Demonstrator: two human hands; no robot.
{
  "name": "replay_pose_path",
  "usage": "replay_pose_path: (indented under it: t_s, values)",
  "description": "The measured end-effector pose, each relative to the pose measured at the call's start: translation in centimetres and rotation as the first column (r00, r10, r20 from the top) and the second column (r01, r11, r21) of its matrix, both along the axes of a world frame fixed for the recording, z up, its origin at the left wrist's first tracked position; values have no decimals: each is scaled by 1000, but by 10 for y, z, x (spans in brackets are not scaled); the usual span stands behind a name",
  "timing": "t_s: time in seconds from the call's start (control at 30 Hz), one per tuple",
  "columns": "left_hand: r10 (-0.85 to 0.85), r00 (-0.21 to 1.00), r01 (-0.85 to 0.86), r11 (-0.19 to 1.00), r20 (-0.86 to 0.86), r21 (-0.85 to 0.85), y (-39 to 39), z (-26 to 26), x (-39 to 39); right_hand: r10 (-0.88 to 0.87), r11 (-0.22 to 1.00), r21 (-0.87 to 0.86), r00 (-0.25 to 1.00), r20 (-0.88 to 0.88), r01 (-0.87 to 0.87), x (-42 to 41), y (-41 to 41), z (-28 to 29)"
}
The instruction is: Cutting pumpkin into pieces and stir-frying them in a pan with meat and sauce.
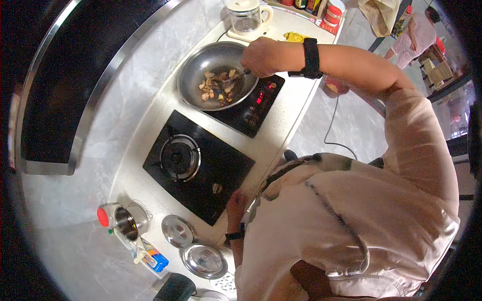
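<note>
My right hand (260, 57) is closed around the handle of a cooking utensil (234, 79), likely a spatula, most of it hidden by my fist. Its lower end reaches into a grey metal wok (197, 60). Browned chunks of food (208, 85) lie in the wok's bottom, with some dark liquid around them. Beneath the wok is a black induction cooker (248, 122) with lit red digits. My left hand (236, 204) rests at the counter's front edge, beside the black gas stove (226, 165). Its fingers are bent and partly in shadow, and I see no object in it.
A glass kettle (244, 19) stands behind the wok, near a yellow cloth (295, 37). Two metal plates or lids (205, 261), a steel pot (127, 224) and a black container (175, 288) occupy the counter's other end. A range hood (75, 79) overhangs. Another person (416, 35) is in the background.
</note>
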State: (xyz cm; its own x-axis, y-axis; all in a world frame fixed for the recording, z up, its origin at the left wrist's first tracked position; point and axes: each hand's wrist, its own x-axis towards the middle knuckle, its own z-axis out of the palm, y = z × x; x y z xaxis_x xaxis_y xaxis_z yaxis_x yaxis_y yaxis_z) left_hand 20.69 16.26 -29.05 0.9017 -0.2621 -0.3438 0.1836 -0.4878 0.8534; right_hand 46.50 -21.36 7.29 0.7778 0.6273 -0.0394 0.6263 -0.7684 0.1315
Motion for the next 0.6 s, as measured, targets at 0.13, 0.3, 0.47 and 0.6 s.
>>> replay_pose_path:
  t_s: [0.13, 0.3, 0.47, 0.6]
  values:
    - [31, 997, -31, 1000, -76, -2, -1, 0, -3, -115, 993, -18, 991, -60, 115, 5, 4, -9]
    - [-13, 996, 25, 989, -88, 144, -8, 18, 3, -300, 950, -126, 949, -100, 286, 16, -10, -8]
    - [54, 996, -45, 993, -74, 113, -5, 9, -4, -327, 932, -131, 940, 94, 338, 15, -17, 8]
    - [1, 998, 11, 983, -65, 183, -7, 13, 3, -231, 957, -164, 971, 64, 238, 20, -25, -31]
